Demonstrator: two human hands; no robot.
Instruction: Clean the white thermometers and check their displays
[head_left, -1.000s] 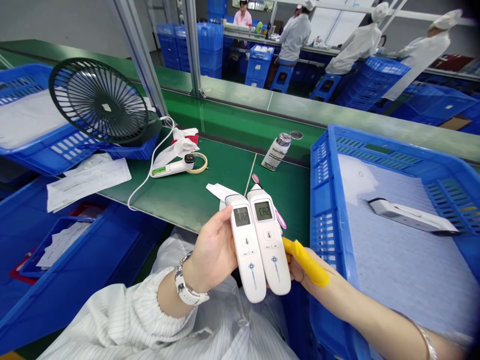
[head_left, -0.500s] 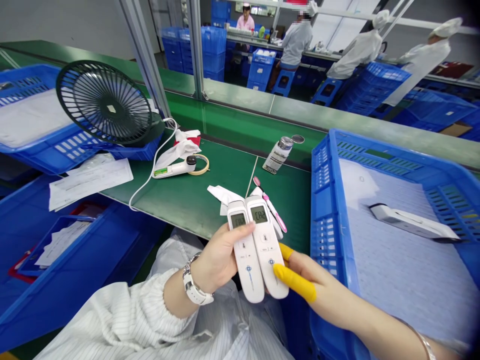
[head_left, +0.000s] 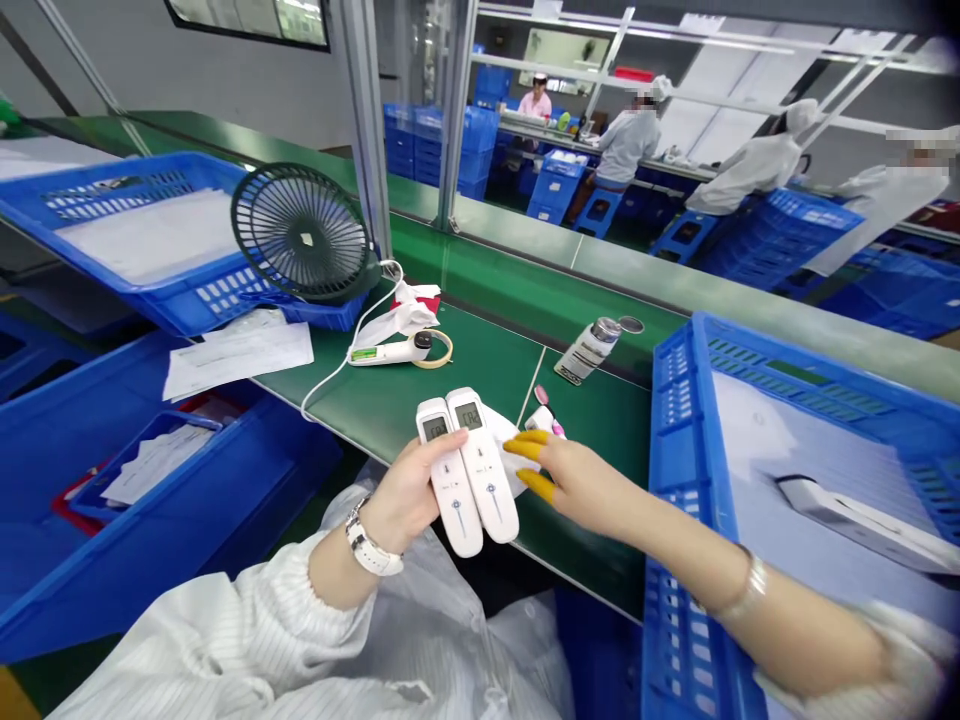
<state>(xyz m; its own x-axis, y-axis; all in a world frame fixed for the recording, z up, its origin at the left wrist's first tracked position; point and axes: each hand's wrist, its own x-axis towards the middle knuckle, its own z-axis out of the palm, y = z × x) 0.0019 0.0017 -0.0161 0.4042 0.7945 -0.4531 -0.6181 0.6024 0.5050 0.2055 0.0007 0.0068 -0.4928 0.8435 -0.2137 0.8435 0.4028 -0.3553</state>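
Note:
My left hand [head_left: 405,492] is closed around two white forehead thermometers [head_left: 471,478], held side by side with their small grey displays lit and facing up. My right hand [head_left: 581,482], with yellow finger cots on thumb and forefinger, hovers just right of them with fingers apart and nothing in it. Its fingertips are at a white cloth [head_left: 501,428] lying on the green table [head_left: 390,400]. A pink pen [head_left: 545,404] lies just beyond the fingers.
A blue crate [head_left: 679,430] at right holds one white thermometer [head_left: 847,515]. A small bottle [head_left: 589,350], a corded white handheld device [head_left: 390,351], a tape ring [head_left: 442,350], a black fan [head_left: 300,235], papers [head_left: 240,355] and more blue bins [head_left: 187,500] surround me. Other workers sit behind.
My right hand has let go of the thermometers and moved up to the cloth. My left hand now holds both, lower and nearer the table edge. The camera has tilted up and shifted.

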